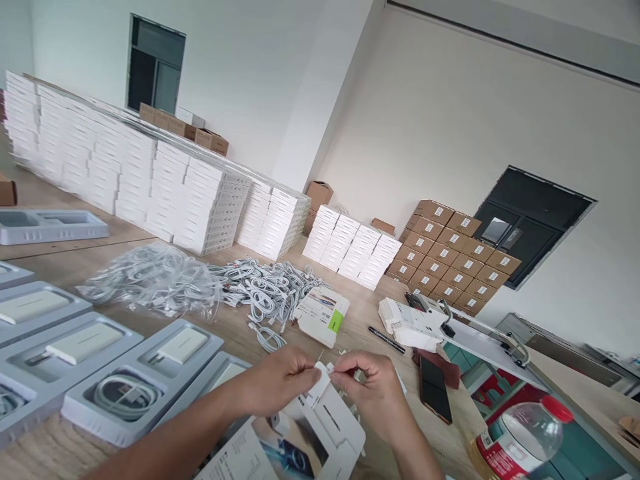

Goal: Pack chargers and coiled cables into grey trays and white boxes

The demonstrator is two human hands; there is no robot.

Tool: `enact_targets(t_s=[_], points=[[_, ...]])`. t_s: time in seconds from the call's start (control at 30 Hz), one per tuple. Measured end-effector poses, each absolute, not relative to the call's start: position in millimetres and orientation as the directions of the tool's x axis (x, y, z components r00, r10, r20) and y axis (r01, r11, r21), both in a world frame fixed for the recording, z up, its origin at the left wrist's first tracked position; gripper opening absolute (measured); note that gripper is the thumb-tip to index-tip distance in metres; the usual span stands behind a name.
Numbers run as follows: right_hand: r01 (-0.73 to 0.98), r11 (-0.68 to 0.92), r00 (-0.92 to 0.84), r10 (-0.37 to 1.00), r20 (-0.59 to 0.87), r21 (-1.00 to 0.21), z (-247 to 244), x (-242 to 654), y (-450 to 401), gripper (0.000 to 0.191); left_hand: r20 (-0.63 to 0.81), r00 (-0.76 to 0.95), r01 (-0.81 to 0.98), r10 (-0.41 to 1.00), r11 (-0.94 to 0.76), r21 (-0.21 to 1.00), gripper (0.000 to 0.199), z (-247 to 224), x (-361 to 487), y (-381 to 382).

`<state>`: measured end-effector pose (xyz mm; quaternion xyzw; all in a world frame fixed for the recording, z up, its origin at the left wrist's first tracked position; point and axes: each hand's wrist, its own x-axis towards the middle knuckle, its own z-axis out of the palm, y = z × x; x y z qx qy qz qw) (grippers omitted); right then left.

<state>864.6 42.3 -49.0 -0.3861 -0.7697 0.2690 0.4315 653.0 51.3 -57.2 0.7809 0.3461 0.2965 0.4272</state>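
Note:
My left hand (280, 381) is closed, its thumb and fingers pinching a white flap of a printed cardboard carton (295, 443). Below the hands the carton lies slanted, its photo-printed face upward and its end flaps standing out. My right hand (373, 383) is closed in a pinch at the same flap, with a small pale bit between its fingertips too small to name. Just beyond the hands rests another flattened carton with a green label (335, 321). To the left, grey-white trays (77, 407) hold white chargers (181, 345) and a coiled white cable (125, 395).
Bagged cables (155, 280) and loose coiled cables (275, 287) are heaped mid-table. White box stacks (200, 200) and brown cartons (450, 257) stand behind. Rightward lie a pen (387, 339), folded cartons (413, 323), a phone (435, 389) and a red-capped bottle (520, 437).

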Motion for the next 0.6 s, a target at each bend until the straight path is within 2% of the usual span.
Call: enact_targets(t_s=[0.43,0.6], points=[[0.381,0.546,-0.319,0.835,0.448,-0.746,-44.7,859.1,40.4,0.009,0.172,0.555,0.318,0.814,-0.399,0.86,0.037,-60.5,656.9,52.5],[0.334,0.569,-0.356,0.814,0.459,-0.751,-45.9,857.7,41.7,0.008,0.171,0.528,0.337,0.832,-0.39,0.857,0.038,-60.9,655.7,53.8]])
